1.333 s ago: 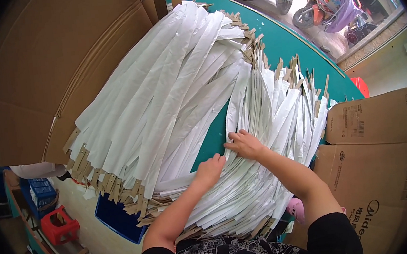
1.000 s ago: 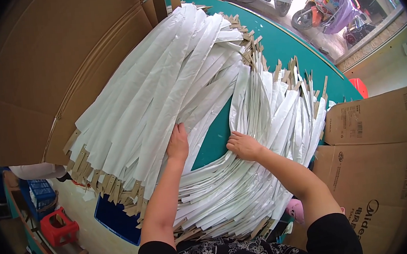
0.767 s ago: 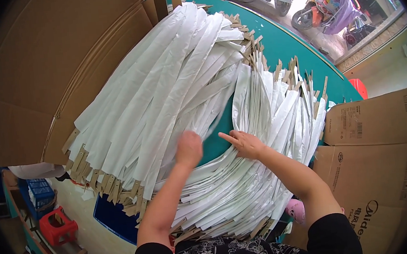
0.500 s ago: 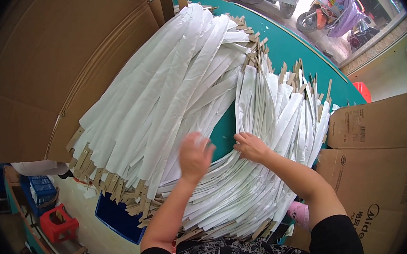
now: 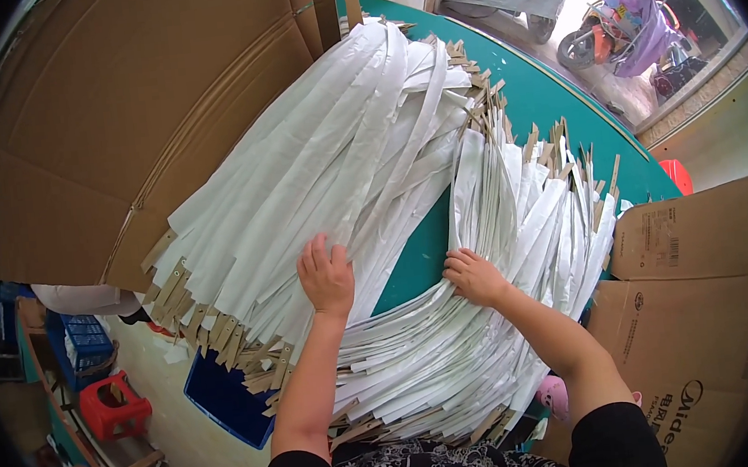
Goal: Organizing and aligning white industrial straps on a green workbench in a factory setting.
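Note:
Long white strips with brown, stiff-looking ends lie in two heaps on a green table. My left hand (image 5: pixel 326 276) is open over the left heap of white strips (image 5: pixel 297 187), its fingers slightly spread and pointing away from me. I cannot tell whether it presses on them. Resting at the inner edge of the curved bundle of white strips (image 5: pixel 440 353) is my right hand (image 5: pixel 475 277). Its fingers are apart and bent over that edge, with nothing visibly gripped. Most brown ends (image 5: pixel 177 293) stick out at the heaps' outer sides.
A tall cardboard sheet (image 5: pixel 136 103) stands at the left, and a cardboard box (image 5: pixel 697 319) at the right. The green table (image 5: pixel 510 58) shows behind the heaps. On the left are a blue bin (image 5: pixel 228 405) and a red stool (image 5: pixel 113 407). A covered scooter (image 5: pixel 629 24) stands far right.
My left hand has moved left and slightly forward, from near the gap onto the left heap. My right hand stays at the bend of the bundle. The whole view has shifted slightly.

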Tool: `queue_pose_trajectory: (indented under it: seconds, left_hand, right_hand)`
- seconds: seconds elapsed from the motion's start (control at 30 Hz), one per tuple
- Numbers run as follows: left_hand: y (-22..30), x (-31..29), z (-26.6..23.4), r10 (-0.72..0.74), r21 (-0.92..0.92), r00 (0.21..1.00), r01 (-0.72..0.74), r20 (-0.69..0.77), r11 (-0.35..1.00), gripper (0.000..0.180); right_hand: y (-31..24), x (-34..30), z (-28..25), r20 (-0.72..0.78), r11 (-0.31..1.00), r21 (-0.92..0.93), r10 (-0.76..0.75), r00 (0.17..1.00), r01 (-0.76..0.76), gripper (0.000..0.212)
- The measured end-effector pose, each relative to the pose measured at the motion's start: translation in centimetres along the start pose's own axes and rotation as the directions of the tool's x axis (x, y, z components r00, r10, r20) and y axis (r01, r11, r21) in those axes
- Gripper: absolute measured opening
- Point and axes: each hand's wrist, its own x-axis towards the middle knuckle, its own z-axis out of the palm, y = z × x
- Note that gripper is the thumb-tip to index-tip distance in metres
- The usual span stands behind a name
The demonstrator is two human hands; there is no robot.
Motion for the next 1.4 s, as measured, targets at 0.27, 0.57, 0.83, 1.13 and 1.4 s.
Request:
queue_pose_trajectory:
  seconds: [0.27,0.57,0.83,1.13,1.4]
  left_hand:
    - [0.1,-0.2,0.2,-0.281,-0.147,0.935,0.316,0.216,0.937,0.034]
    - [1.1,0.2,-0.4,-0.18,-0.004,0.971,0.183,0.154,0.983,0.044]
    - [3.3,-1.1,1.9,-0.187,-0.213,0.978,0.203,0.093,0.956,0.042]
    - [7.2,-7.5,3.9,0.283,-0.491,0.654,0.156,0.702,0.857,0.052]
    - [8.0,-9.0,2.6,0.243,-0.488,0.563,0.337,0.79,0.805,0.053]
  right_hand:
    - [-0.1,0.0,-0.1,-0.027,1.0,0.027,-0.002,1.0,0.003,0.042]
    - [-0.1,-0.2,0.0,-0.026,0.999,0.04,0.01,1.0,-0.009,0.042]
    - [0.1,0.0,-1.5,0.016,0.992,0.127,0.017,1.0,-0.018,0.046]
    - [0.0,2.4,-3.8,0.042,0.908,-0.1,-0.405,0.913,0.407,0.029]
    - [2.9,7.2,-1.2,0.37,0.964,-0.212,0.229,0.9,-0.158,0.059]
